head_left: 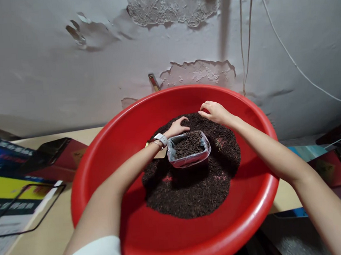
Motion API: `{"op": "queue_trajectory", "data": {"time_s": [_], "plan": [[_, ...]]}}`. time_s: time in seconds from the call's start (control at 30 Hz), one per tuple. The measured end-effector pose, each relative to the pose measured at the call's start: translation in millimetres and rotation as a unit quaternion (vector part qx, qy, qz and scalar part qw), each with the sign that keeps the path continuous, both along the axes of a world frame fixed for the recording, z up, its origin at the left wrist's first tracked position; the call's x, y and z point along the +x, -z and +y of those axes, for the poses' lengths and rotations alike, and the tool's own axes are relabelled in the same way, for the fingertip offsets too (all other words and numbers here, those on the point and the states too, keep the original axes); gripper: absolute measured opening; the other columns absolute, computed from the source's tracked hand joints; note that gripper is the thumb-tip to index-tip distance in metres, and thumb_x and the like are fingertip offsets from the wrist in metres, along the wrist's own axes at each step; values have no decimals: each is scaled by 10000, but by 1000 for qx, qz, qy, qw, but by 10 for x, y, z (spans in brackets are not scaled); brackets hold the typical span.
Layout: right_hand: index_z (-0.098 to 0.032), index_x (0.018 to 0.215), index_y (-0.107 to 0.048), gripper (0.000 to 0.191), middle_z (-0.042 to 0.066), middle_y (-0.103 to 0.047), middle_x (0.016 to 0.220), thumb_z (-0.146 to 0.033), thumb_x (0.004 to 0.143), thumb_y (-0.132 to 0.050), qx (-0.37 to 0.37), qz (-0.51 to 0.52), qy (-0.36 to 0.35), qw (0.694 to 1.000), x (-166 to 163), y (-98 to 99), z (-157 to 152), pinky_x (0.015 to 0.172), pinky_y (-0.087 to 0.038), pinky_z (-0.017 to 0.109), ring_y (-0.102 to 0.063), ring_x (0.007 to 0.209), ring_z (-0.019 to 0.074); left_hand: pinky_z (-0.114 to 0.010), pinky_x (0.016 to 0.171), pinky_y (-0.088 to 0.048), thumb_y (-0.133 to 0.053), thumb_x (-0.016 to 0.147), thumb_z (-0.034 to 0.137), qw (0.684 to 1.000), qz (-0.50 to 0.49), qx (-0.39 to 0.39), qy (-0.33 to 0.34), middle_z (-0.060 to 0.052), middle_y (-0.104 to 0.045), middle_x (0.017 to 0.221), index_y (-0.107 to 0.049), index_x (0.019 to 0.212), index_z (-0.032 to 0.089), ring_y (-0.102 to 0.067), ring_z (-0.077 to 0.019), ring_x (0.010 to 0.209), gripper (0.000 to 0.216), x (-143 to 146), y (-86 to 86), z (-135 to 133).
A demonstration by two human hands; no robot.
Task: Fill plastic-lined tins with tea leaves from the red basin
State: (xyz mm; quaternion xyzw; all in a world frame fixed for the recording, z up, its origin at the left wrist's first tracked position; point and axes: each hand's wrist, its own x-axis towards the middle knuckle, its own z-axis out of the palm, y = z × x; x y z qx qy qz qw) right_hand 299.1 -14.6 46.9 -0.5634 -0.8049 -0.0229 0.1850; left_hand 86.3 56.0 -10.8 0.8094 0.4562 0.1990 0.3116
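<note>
A large red basin [100,162] holds a heap of dark, loose bits that look like tea leaves [189,199]. On the heap stands a small box lined with clear plastic [188,161], filled with the same dark leaves. My left hand [176,128] is at the box's back left corner, fingers and thumb apart; whether it touches the rim I cannot tell. My right hand [212,111] hovers over the back of the heap, fingers loosely curled, thumb apart, nothing visible in it. Beneath my left wrist, a beige flat piece [161,154] shows partly.
The basin rests on a pale wooden surface [36,243]. Dark red boxes [56,157] stand at the left, another red box [331,167] at the right. A thin black frame [26,186] lies left. Behind are a peeling wall [112,69] and hanging white cords [287,53].
</note>
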Motion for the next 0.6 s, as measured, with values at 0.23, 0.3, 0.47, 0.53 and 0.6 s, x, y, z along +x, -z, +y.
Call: {"op": "queue_trajectory", "data": {"time_s": [0.23, 0.3, 0.47, 0.53, 0.6], "plan": [[-155, 1093, -676, 284, 136, -673, 1120, -327, 973, -485, -18, -12, 40, 999, 171, 98, 83, 876, -474, 373, -618, 1044, 269, -366, 974, -463, -723, 675, 445, 989, -138, 51, 29, -63, -672, 1142, -647, 1101, 165, -595, -256, 1080, 516, -94, -613, -467], [-157, 1090, -682, 288, 135, -676, 1118, -327, 966, -484, -22, -17, 54, 998, 182, 103, 123, 872, -479, 370, -618, 1041, 269, -381, 994, -456, -747, 667, 455, 990, -134, 34, 32, -71, -694, 1139, -686, 1083, 161, -602, -270, 1098, 514, -113, -683, -653], [-144, 1140, -692, 326, 161, -682, 1158, -333, 911, -556, -107, 52, 101, 988, 116, 106, -74, 918, -472, 371, -625, 1049, 277, -419, 1017, -460, -789, 656, 483, 988, -147, -34, 29, -72, -738, 1122, -753, 1074, 178, -621, -294, 1114, 519, -194, -634, -915], [-155, 1238, -659, 426, 159, -666, 1224, -394, 895, -580, -144, 99, 128, 976, 149, 171, -416, 955, -461, 378, -617, 1102, 280, -429, 1045, -449, -803, 646, 492, 986, -154, -54, 41, -82, -734, 1154, -749, 1103, 178, -620, -296, 1137, 558, -261, -562, -932], [-206, 1322, -616, 486, 138, -644, 1286, -455, 911, -547, -152, 115, 150, 970, 248, 292, -862, 960, -466, 387, -609, 1148, 270, -438, 1065, -442, -782, 668, 513, 984, -166, -61, 32, -95, -720, 1194, -725, 1156, 173, -617, -297, 1164, 597, -336, -468, -906]]}}
